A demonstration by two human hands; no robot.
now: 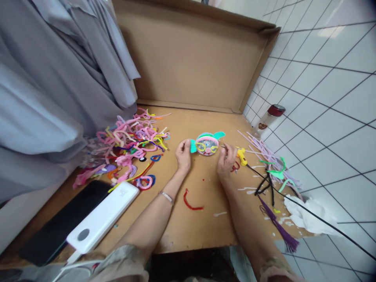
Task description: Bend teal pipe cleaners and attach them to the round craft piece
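Note:
My left hand (183,154) pinches the turquoise fuzzy piece (193,146) on the left side of a small round craft figure (206,145). The figure has a pink rim, yellow loops like glasses, a pink nose-like spot and a second turquoise flap at its upper right. My right hand (226,158) is just right of it, fingers curled closed; what they hold, if anything, is hidden. Right behind those fingers shows a yellow glue gun (242,156) with a black cord. A small dark tip pokes out at the fingertips. A red-brown curled pipe cleaner (235,167) lies beside that hand.
A heap of colourful pipe cleaners (138,137) lies left, near a white power bank (102,217) and a black slab (67,223). Nearer me is a curved red pipe cleaner (190,201). Right are lilac stems (264,152), a purple tassel (280,227), white tissue (308,213) and a jar (268,117).

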